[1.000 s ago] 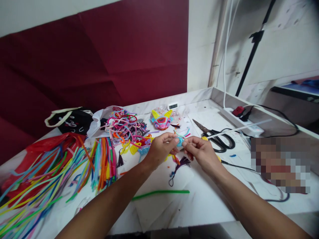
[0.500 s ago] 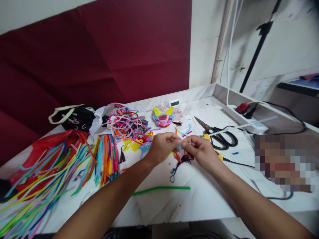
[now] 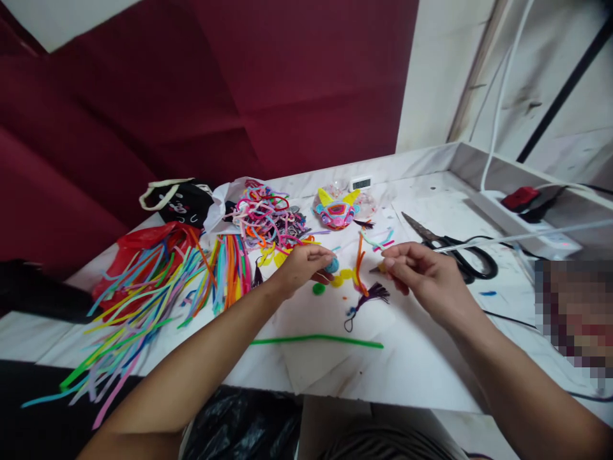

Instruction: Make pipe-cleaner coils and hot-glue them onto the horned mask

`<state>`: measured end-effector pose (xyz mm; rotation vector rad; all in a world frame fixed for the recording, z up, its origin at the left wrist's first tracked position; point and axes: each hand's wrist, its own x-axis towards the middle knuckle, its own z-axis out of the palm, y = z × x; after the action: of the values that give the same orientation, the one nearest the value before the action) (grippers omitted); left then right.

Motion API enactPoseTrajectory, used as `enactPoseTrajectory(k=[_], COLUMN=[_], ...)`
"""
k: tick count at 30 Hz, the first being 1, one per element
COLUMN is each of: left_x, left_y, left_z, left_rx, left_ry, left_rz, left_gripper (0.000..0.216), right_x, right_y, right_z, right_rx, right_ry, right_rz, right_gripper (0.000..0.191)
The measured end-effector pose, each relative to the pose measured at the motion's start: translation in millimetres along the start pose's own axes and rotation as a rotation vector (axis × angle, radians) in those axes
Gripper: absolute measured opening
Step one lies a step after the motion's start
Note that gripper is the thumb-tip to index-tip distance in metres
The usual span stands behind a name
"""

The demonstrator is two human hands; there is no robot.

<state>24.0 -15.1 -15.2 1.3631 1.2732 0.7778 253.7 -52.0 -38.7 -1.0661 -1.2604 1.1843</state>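
My left hand [image 3: 306, 268] is closed on a small blue fuzzy coil [image 3: 332, 264], which looks like rolled pipe cleaner. To its right my right hand [image 3: 414, 271] is held apart, thumb and fingertips pinched; whether anything is between them I cannot make out. A glue gun [image 3: 377, 269] shows its dark nozzle just beyond these fingertips, its body mostly hidden by the hand. Below the hands lie a green coil [image 3: 318, 289], yellow coils [image 3: 338, 280], an orange pipe-cleaner piece [image 3: 361, 262] and a dark purple tassel [image 3: 373, 294]. A straight green pipe cleaner [image 3: 316, 337] lies nearer me.
Loose pipe cleaners [image 3: 143, 300] spread over a red bag at left, beside a tangled heap [image 3: 268, 217]. At the back sit a colourful horned mask-like ornament [image 3: 336, 209] and a small digital timer [image 3: 361, 184]. Large scissors [image 3: 453, 249] and a power strip [image 3: 531, 223] are at right.
My hands have moved apart, leaving the blue coil in my left hand. The view has shifted, and the coils and nozzle between the hands now show.
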Motion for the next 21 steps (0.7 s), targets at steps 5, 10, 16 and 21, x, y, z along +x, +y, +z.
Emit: enactPoseTrajectory(k=[5,10,16,21], left_x=[5,24,35,-20], left_y=[-21,-28,-12,39], left_z=[-13,-8,-14,-21], left_rx=[0.169,0.407,0.634,0.74], left_ry=[0.051,0.008,0.079,0.198], left_rz=[0.002,0.145,0.379,0.689], left_gripper=[0.015,0.02,0.023,0.034], right_x=[-7,-15,-28,-48], right_y=[-2,-3,-5,1], right_z=[2,5,-7,-23], right_rx=[-0.088,-0.229,-0.357,-0.533], right_ry=[-0.027,-0.043,-0.039,0.031], right_rz=[-0.027,-0.067,-0.11,-0.218], right_gripper=[0.027,0.027,0.025,0.017])
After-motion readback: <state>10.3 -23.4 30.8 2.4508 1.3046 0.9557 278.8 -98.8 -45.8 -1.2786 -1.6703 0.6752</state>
